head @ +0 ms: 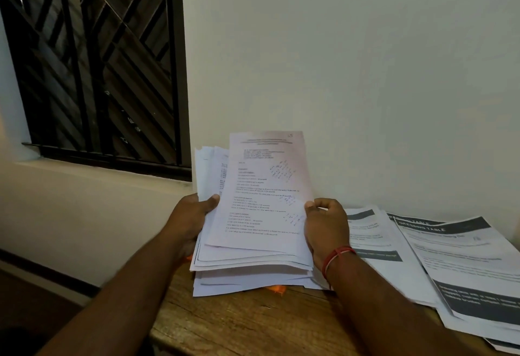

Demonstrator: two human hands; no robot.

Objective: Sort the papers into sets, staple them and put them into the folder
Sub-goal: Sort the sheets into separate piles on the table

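Left hand [194, 215] grips the paper stack [225, 260] tilted above the worktop [247, 324]; right hand [326, 226] pinches the top sheet [264, 192] at its right edge. More printouts [461, 265] lie right.

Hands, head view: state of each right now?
Left hand: holds the paper stack at its left edge, thumb on top.
Right hand: pinches the top sheet at its right edge.

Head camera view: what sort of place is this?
Probably a room in a home or small office: a wooden table against a plain wall, a barred window, and printed papers.
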